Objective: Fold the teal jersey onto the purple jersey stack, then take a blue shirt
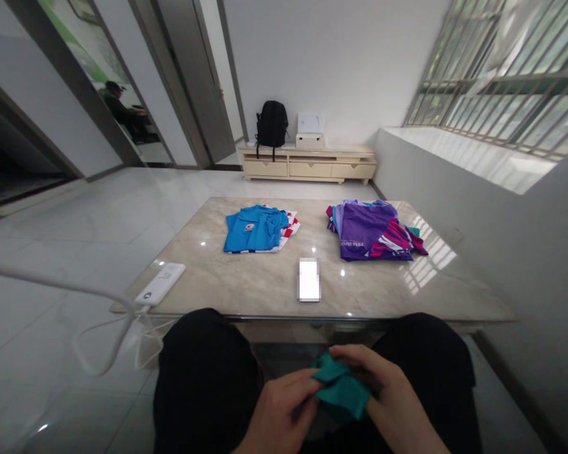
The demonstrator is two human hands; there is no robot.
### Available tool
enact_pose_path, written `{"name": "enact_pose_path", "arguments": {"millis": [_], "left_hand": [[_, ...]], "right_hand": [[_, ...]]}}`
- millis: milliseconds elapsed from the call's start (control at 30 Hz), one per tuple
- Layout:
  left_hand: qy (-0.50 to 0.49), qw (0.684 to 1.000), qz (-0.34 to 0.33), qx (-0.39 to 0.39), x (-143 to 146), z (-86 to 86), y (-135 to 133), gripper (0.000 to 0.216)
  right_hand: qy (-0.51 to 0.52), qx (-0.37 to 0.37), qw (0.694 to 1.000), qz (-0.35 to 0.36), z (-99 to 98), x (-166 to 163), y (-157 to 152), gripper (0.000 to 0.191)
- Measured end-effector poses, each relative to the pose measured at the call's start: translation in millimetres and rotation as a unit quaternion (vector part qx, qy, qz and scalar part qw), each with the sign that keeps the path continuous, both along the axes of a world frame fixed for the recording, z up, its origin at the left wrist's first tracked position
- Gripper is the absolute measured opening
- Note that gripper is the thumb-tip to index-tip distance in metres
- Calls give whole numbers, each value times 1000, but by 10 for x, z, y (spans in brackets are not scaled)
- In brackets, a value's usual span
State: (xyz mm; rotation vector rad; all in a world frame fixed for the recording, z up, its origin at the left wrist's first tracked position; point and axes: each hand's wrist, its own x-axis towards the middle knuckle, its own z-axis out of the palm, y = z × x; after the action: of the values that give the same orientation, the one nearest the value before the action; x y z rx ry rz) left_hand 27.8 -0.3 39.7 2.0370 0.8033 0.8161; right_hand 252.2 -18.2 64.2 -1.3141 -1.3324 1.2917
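With twelve o'clock taken as straight ahead from the lap, a teal cloth (343, 391) is held, rumpled, in both hands, low between the left knee (208, 366) at nine and the right knee (430, 366) at three. Its left side is pinched between the thumb and fingers of the left hand (284, 403); its top and right side are gripped by the fingers of the right hand (392, 391), whose thumb is hidden. Sideways movement is bounded by the knees, and the near edge of the stone surface (246, 284) is met just beyond the cloth at twelve. On the surface, a blue shirt (253, 228) is stacked over red-and-white cloth at eleven, and a purple shirt (372, 230) is laid on other clothes between twelve and one. Bare stone is left between the two piles, and in front of it a small white rectangle (309, 279), blurred, is placed near the front edge. At ten, a power bank (161, 284) is set close to the left edge, with a white cable (111, 296) looped out beside the left knee. Beyond the far edge, a low cabinet (312, 169) is topped by a black backpack (272, 124).
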Motion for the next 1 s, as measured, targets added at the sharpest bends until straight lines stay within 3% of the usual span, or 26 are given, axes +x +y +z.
{"name": "enact_pose_path", "arguments": {"millis": [233, 367, 667, 833, 1000], "left_hand": [[-63, 998, -10, -7, 20, 48, -45, 35], [-70, 997, -28, -35, 21, 68, -47, 27], [0, 1000, -7, -10, 0, -11, -105, 18], [45, 999, 8, 10, -5, -34, -75, 17], [7, 999, -1, -44, -17, -119, -83, 27]], "right_hand": [[-15, -54, 993, 103, 72, 1, 16, 49], [-7, -56, 993, 100, 81, 28, 15, 47], [61, -47, 996, 54, -184, 52, 73, 31], [16, -13, 1000, -9, -93, 7, 40, 14], [-21, 87, 996, 9, 18, -53, -4, 9]]}}
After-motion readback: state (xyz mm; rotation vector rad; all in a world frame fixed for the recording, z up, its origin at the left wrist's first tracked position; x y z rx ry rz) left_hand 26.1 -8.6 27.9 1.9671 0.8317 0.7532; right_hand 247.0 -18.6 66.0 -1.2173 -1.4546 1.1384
